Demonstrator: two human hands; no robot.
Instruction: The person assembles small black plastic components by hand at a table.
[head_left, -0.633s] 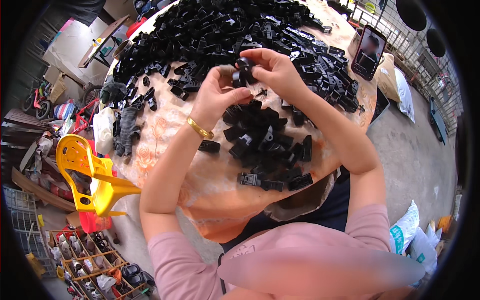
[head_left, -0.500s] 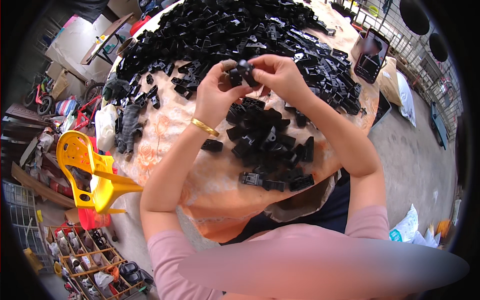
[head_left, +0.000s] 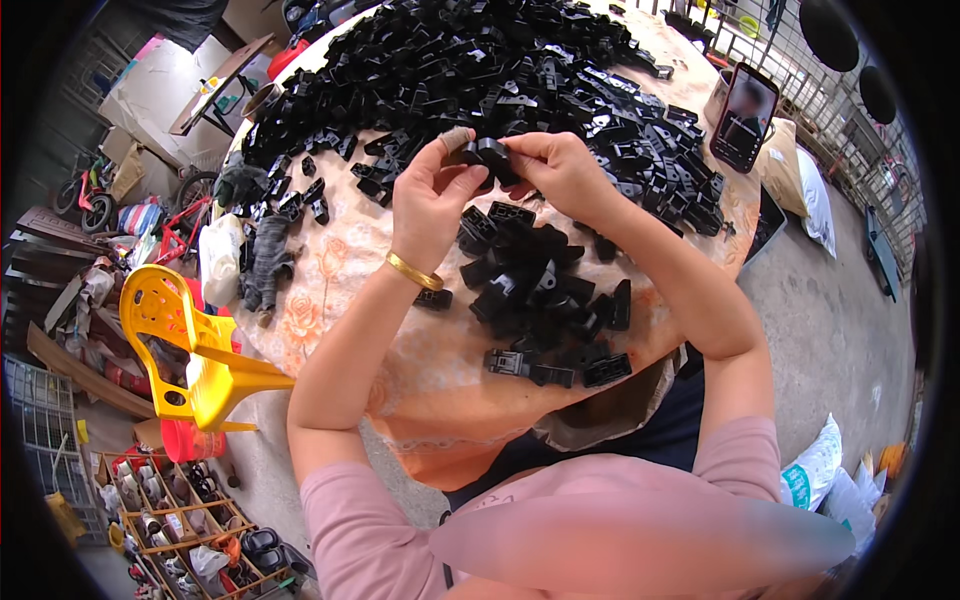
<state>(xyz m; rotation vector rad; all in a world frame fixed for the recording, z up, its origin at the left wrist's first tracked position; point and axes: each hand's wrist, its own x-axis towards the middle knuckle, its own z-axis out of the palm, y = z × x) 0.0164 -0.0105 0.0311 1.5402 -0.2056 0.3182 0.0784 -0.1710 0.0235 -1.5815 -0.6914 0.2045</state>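
Between my two hands, above the table, is a small black plastic part point(head_left: 490, 158) with rounded sides. My left hand point(head_left: 437, 190), with a tape-wrapped index finger and a gold bangle at the wrist, pinches it from the left. On the other side my right hand point(head_left: 560, 170) grips it between thumb and fingers. Whether it is one part or two joined pieces I cannot tell. Below my hands lies a smaller heap of black plastic parts point(head_left: 530, 275). Beyond them spreads a large pile of similar black pieces point(head_left: 470, 70).
A flowered orange tablecloth point(head_left: 330, 290) covers the round table. A phone point(head_left: 744, 118) stands upright at the right edge. Dark grey gloves point(head_left: 265, 260) and a white bag point(head_left: 220, 258) lie at the left edge. A yellow plastic chair point(head_left: 190, 350) stands left of the table.
My hands have lowered slightly, and the right hand has shifted a little. The black part between them has turned, now showing rounded sides. The whole view has tilted slightly.
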